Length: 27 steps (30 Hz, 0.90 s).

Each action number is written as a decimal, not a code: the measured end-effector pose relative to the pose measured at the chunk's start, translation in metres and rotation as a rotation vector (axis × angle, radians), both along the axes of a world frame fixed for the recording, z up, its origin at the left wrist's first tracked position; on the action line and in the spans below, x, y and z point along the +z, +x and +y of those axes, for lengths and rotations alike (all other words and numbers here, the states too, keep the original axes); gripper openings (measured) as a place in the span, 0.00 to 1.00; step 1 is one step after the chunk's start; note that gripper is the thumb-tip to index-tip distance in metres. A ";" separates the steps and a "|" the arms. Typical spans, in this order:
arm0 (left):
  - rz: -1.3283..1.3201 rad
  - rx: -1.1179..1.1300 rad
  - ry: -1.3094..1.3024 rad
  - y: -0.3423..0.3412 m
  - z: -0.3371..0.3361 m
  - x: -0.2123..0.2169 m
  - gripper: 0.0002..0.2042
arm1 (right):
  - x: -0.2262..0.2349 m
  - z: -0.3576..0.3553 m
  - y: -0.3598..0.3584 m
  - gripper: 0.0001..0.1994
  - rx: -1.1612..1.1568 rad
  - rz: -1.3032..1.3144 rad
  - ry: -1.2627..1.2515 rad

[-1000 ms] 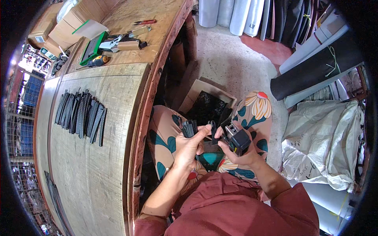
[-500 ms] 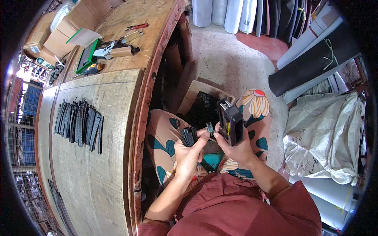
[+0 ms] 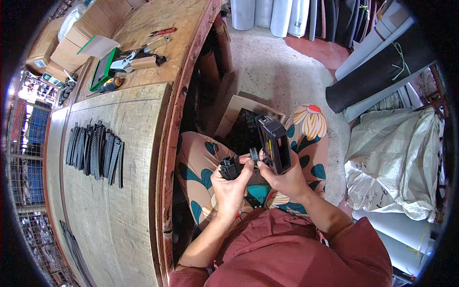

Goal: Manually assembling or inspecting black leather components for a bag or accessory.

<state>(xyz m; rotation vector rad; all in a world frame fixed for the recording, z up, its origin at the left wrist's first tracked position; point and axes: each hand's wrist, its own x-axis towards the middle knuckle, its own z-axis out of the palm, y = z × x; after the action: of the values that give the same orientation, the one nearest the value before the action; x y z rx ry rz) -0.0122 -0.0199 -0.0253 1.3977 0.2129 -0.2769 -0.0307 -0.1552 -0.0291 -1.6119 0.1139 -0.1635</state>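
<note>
Head view: ribbed black strips (image 3: 229,169)

hands (image 3: 231,193) over lap (image 3: 198,155), blk strips (image 3: 229,167) in L, blk tool (image 3: 276,138) in R, strip pile (image 3: 95,149) on tbl (image 3: 114,215)

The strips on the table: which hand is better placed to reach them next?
Left hand, probably: nearer the strips, though holding a bundle. The right hand is farther away, holding a black tool.

One held black tool (image 3: 274,143), one green tray (image 3: 113,58), one sack (image 3: 389,162) show.
</note>
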 end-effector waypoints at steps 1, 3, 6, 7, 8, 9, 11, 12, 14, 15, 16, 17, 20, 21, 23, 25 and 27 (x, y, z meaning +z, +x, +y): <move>0.001 -0.001 0.000 0.000 -0.001 0.001 0.04 | 0.000 0.000 -0.001 0.15 -0.001 0.004 0.019; 0.009 0.003 0.037 0.000 -0.003 0.003 0.03 | -0.001 0.000 -0.002 0.15 -0.012 0.040 0.004; -0.004 -0.002 0.033 -0.001 -0.004 0.003 0.04 | -0.004 0.000 -0.004 0.15 -0.028 0.058 -0.007; -0.004 -0.002 0.033 -0.002 -0.003 0.002 0.04 | -0.006 0.000 -0.004 0.15 -0.029 0.041 0.001; -0.001 -0.021 0.051 -0.002 -0.001 0.001 0.03 | -0.006 0.000 -0.004 0.15 -0.029 0.041 0.001; 0.001 -0.039 0.069 -0.002 0.000 0.000 0.04 | -0.005 0.001 -0.004 0.15 -0.034 0.037 0.004; -0.087 -0.020 0.064 -0.003 -0.001 -0.005 0.04 | -0.004 0.003 -0.004 0.15 -0.035 0.031 0.008; -0.174 -0.002 0.059 -0.003 -0.001 -0.006 0.04 | -0.004 0.003 -0.005 0.14 -0.031 0.008 -0.003; -0.197 -0.001 0.111 -0.002 0.001 -0.004 0.04 | -0.005 0.001 -0.006 0.14 -0.026 -0.015 -0.010; -0.220 -0.001 0.160 -0.001 0.003 -0.003 0.04 | -0.006 -0.006 -0.007 0.15 0.032 -0.014 -0.051; -0.220 0.003 0.164 0.000 0.006 -0.002 0.04 | -0.007 -0.012 -0.009 0.16 0.091 -0.013 -0.092; -0.242 -0.008 0.176 0.003 0.012 -0.001 0.04 | -0.002 -0.019 -0.010 0.16 0.099 -0.013 -0.087; -0.196 -0.033 0.208 0.008 0.028 0.004 0.04 | 0.023 -0.044 -0.012 0.21 0.202 -0.076 -0.488; -0.153 -0.040 0.204 0.009 0.031 0.010 0.04 | 0.025 -0.052 -0.012 0.23 0.288 -0.102 -0.667; -0.186 -0.041 0.194 0.011 0.038 0.013 0.04 | 0.027 -0.062 -0.014 0.25 0.374 -0.130 -0.849; -0.166 -0.080 0.238 0.010 0.042 0.023 0.04 | 0.026 -0.067 -0.015 0.27 0.499 -0.063 -0.956; -0.201 -0.090 0.262 0.009 0.044 0.021 0.04 | 0.025 -0.069 -0.014 0.27 0.523 -0.067 -0.981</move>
<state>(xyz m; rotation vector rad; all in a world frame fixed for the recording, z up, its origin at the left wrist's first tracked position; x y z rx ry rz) -0.0033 0.0239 -0.0044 1.6866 0.0199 -0.1850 -0.0448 -0.2240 -0.0039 -2.5404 -0.5162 0.1673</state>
